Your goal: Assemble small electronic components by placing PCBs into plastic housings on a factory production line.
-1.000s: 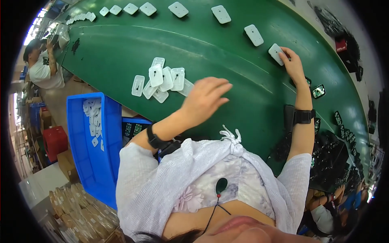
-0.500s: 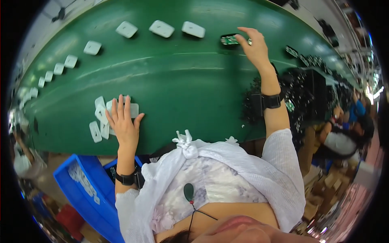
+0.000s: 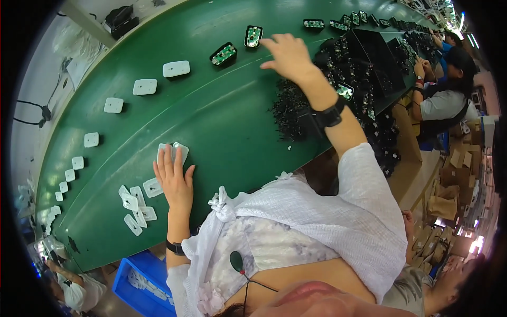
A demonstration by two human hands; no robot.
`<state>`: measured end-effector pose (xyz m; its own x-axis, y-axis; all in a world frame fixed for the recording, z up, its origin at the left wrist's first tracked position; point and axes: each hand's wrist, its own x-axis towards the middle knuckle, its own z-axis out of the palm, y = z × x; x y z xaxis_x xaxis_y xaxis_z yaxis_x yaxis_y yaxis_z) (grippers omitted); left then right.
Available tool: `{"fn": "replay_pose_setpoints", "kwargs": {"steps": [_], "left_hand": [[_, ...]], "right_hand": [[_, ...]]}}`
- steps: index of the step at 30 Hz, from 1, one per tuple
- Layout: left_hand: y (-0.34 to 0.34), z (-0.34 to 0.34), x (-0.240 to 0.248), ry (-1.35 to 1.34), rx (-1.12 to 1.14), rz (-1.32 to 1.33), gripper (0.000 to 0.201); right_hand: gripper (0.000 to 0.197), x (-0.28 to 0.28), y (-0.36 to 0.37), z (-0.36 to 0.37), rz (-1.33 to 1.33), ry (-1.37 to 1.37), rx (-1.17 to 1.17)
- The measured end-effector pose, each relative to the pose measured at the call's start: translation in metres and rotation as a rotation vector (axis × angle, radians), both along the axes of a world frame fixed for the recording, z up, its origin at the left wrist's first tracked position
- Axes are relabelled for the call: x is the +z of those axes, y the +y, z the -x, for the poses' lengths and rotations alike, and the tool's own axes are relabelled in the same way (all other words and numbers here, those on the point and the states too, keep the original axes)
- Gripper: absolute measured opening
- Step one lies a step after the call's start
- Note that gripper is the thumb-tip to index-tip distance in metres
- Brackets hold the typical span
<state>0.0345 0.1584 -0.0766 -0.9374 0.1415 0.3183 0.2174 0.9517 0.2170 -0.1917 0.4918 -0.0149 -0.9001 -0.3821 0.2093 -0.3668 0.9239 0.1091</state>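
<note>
My left hand point(image 3: 174, 177) lies flat, fingers spread, on a couple of white plastic covers point(image 3: 182, 152) on the green table. Beside it is a loose pile of similar white covers point(image 3: 138, 203). My right hand point(image 3: 290, 58) is over the far side of the table, fingers apart and apparently holding nothing. Just left of its fingertips is a black casing with a green circuit board inside point(image 3: 253, 36). Another such casing point(image 3: 223, 54) lies further left. Beyond it, white-topped pieces point(image 3: 176, 68) form a line curving away to the left.
A heap of small black parts point(image 3: 290, 108) lies below my right forearm, near a black bin point(image 3: 375, 63). More board-filled casings point(image 3: 313, 24) line the far right. A blue bin point(image 3: 150, 272) with white covers stands below the table edge. Co-workers sit at the right.
The view has turned, shifting the table in the picture. My right hand now stands beside a different casing. My left hand has slid with covers under it, away from the pile.
</note>
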Motion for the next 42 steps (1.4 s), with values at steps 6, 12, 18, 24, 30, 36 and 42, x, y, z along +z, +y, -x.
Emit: {"fn": "replay_pose_setpoints", "kwargs": {"steps": [6, 12, 18, 24, 30, 36, 42], "left_hand": [[0.003, 0.004, 0.006, 0.051, 0.100, -0.034, 0.054], [0.025, 0.017, 0.002, 0.020, -0.044, -0.240, 0.055], [0.004, 0.022, 0.006, 0.106, 0.094, -0.192, 0.053], [0.007, 0.026, 0.012, 0.035, 0.144, -0.210, 0.052], [0.005, 0.055, 0.002, 0.072, -0.005, -0.282, 0.050], [0.010, 0.068, -0.004, 0.036, -0.104, -0.476, 0.061], [0.013, 0.032, 0.007, -0.068, -0.048, -0.507, 0.076]], "right_hand": [[0.053, -0.014, 0.051, 0.000, 0.053, -0.175, -0.092], [0.041, 0.001, -0.035, -0.040, 1.052, -0.457, 0.233], [0.040, -0.031, -0.066, -0.083, 1.122, -0.663, 0.272], [0.038, -0.035, -0.061, -0.094, 0.772, -0.346, 0.251], [0.041, -0.032, -0.063, -0.095, 0.663, -0.277, 0.230], [0.041, -0.019, -0.093, -0.087, 0.811, -0.291, 0.363], [0.041, -0.018, -0.115, -0.080, 0.848, -0.332, 0.432]]}}
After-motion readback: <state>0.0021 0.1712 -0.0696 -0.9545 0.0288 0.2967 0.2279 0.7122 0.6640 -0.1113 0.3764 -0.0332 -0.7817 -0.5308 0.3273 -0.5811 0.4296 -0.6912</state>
